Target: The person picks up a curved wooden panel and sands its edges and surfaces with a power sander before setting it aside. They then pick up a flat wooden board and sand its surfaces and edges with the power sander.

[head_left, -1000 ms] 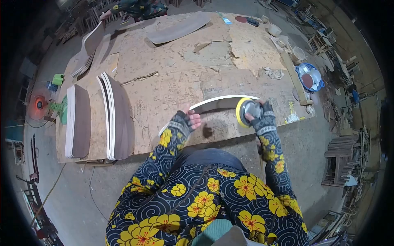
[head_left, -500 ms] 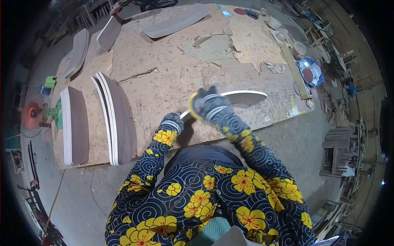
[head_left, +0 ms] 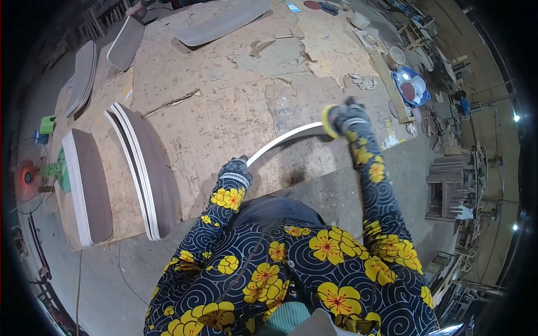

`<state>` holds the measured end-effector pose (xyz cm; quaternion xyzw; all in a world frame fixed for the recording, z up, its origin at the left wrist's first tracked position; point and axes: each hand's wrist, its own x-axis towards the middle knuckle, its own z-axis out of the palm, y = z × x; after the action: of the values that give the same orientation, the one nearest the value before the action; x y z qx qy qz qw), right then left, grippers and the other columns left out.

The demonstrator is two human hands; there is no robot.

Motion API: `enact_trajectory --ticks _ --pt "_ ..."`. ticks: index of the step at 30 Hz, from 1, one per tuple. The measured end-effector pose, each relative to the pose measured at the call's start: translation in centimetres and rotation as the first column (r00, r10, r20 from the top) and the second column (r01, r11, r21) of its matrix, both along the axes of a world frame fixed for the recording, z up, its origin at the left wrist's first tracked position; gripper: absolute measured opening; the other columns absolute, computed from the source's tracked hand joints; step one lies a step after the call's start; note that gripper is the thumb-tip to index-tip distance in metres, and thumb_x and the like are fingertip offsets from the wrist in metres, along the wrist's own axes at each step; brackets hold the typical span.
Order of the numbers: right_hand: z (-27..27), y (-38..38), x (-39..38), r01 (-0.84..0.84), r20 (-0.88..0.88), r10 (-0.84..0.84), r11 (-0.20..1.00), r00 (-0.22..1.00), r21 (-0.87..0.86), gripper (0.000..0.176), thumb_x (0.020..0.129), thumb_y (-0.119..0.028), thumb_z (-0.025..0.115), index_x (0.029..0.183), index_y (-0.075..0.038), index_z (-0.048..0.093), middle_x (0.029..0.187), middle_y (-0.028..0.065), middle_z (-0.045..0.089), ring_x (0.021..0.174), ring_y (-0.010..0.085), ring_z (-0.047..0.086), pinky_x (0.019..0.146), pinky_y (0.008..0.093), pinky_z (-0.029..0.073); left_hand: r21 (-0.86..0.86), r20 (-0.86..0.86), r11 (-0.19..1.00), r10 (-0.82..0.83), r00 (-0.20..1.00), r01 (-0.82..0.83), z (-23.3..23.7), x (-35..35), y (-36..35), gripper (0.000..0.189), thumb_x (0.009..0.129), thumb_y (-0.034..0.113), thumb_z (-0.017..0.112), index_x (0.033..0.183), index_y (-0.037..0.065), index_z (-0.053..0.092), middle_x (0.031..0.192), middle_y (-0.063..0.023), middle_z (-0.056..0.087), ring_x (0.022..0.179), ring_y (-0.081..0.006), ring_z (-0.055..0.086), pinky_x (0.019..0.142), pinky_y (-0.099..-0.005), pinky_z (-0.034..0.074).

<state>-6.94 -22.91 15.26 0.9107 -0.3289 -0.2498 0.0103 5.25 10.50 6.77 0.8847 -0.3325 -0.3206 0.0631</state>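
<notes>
- Curved panel [head_left: 280,141]: a thin, bowed wood piece standing on edge at the near side of the table [head_left: 224,112], its pale rim uppermost. It arcs from the left hand up to the sander. On edge, the narrow rim faces the tool.
- Left hand [head_left: 235,168]: gloved and closed on the near end of the curved panel. The fingers [head_left: 240,163] are wrapped tight round it, apparently to stop the piece tipping or sliding. The single fingertips are hidden under the glove.
- Right hand [head_left: 348,116]: gloved, arm stretched out, fingers closed over the body of a disc sander [head_left: 336,119] at the far end of the panel.
- Yellow pad [head_left: 325,121]: turned sideways and touching the panel's rim, which suits an edge rather than a flat face.
- Two stacks of like curved panels [head_left: 143,168] [head_left: 87,185]: on the left of the table, well apart from the hands and nested so the bows match.
- Further stacks [head_left: 81,78]: at the far left corner.
- Long dark board [head_left: 224,22]: lying flat at the far edge.
- Blue basin [head_left: 412,87]: off the table's right side, holding what look like round discs, near the tool arm.
- Fan [head_left: 25,176]: on the floor to the left.
</notes>
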Motion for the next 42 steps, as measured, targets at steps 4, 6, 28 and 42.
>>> enact_trajectory --ticks 4,6,28,42 --pt "-0.6 13.1 5.5 -0.098 0.174 0.073 0.985 0.982 0.139 0.039 0.088 -0.026 0.057 0.119 -0.004 0.061 0.128 0.0210 0.057 0.119 0.0345 0.056 0.094 0.0461 0.050 -0.016 -0.001 1.000 -0.011 1.000 0.011 -1.3 0.6 0.1 0.038 0.085 0.023 0.061 0.120 0.008 0.060 0.112 -0.0207 0.064 0.106 -0.0367 0.063 0.093 -0.0447 0.050" --pt "2.7 16.2 5.0 -0.276 0.290 0.209 0.936 0.934 0.216 0.041 0.089 -0.026 0.055 0.122 -0.002 0.056 0.124 0.0229 0.059 0.118 0.0356 0.057 0.088 0.0467 0.053 -0.053 -0.019 0.999 0.012 1.000 -0.013 -1.1 0.9 0.2 0.038 0.085 0.023 0.060 0.120 0.008 0.060 0.111 -0.0210 0.065 0.106 -0.0373 0.063 0.093 -0.0448 0.050" --pt "3.3 16.9 6.6 -0.325 0.243 0.254 0.887 0.936 0.328 0.038 0.085 -0.030 0.059 0.117 -0.008 0.059 0.114 0.0221 0.063 0.112 0.0324 0.061 0.084 0.0451 0.055 -0.031 -0.035 0.999 -0.019 0.999 0.018 -0.7 -0.8 0.4 0.037 0.083 0.019 0.061 0.119 0.010 0.058 0.105 -0.0227 0.064 0.099 -0.0394 0.064 0.087 -0.0475 0.051" --pt "0.4 -3.2 -1.9 0.495 0.166 -0.504 0.864 0.848 0.094 0.064 0.079 -0.038 0.069 0.132 -0.007 0.053 0.121 0.0188 0.064 0.107 0.0323 0.065 0.092 0.0397 0.052 -0.049 -0.019 0.999 0.004 1.000 -0.005 -0.6 -0.7 0.1 0.048 0.080 0.021 0.065 0.125 0.010 0.057 0.111 -0.0220 0.064 0.104 -0.0365 0.064 0.092 -0.0444 0.050"
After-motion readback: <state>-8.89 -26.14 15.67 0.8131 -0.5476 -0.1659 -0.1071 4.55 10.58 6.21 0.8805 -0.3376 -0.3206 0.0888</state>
